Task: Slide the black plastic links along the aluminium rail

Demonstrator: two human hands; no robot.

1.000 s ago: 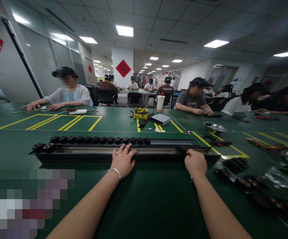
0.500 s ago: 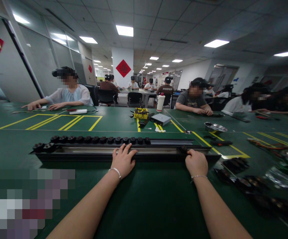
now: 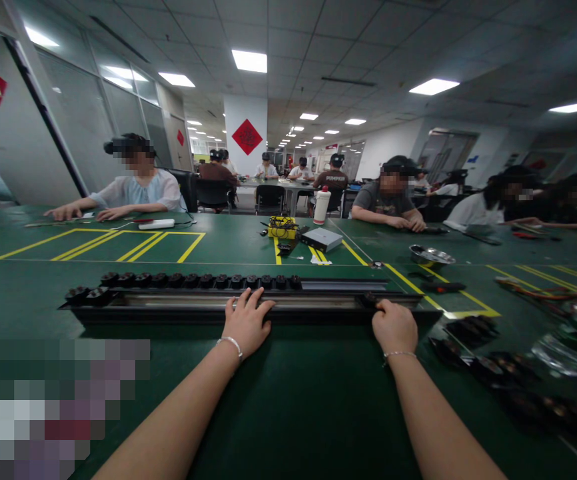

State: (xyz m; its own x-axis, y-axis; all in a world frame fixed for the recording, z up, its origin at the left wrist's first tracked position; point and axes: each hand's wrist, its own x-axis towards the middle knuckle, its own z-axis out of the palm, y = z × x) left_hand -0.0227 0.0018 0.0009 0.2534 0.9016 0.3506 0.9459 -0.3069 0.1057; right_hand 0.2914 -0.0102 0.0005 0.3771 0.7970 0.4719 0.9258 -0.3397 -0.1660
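Observation:
A long black metal rail point(image 3: 168, 315) with a pale inner channel lies crosswise before me. My left hand point(image 3: 247, 325) rests on its middle with the fingers spread, holding nothing. Near the rail's right end, my right hand point(image 3: 395, 327) is closed on a small black socket module point(image 3: 367, 301) sitting in the channel; the fingers partly hide it. Two similar black modules point(image 3: 99, 296) sit at the left end of this rail. Just behind is a second rail point(image 3: 343, 285), which carries a row of several black modules point(image 3: 221, 282) on its left and middle part.
On the green table point(image 3: 288, 413) at right lie more black modules point(image 3: 473, 330), a clear plastic bottle point(image 3: 568, 353), wires and a metal bowl point(image 3: 432, 256). Farther back are a grey box point(image 3: 322, 239), a yellow cable-wrapped item point(image 3: 282, 228) and a white bottle point(image 3: 321, 207). Several people sit around.

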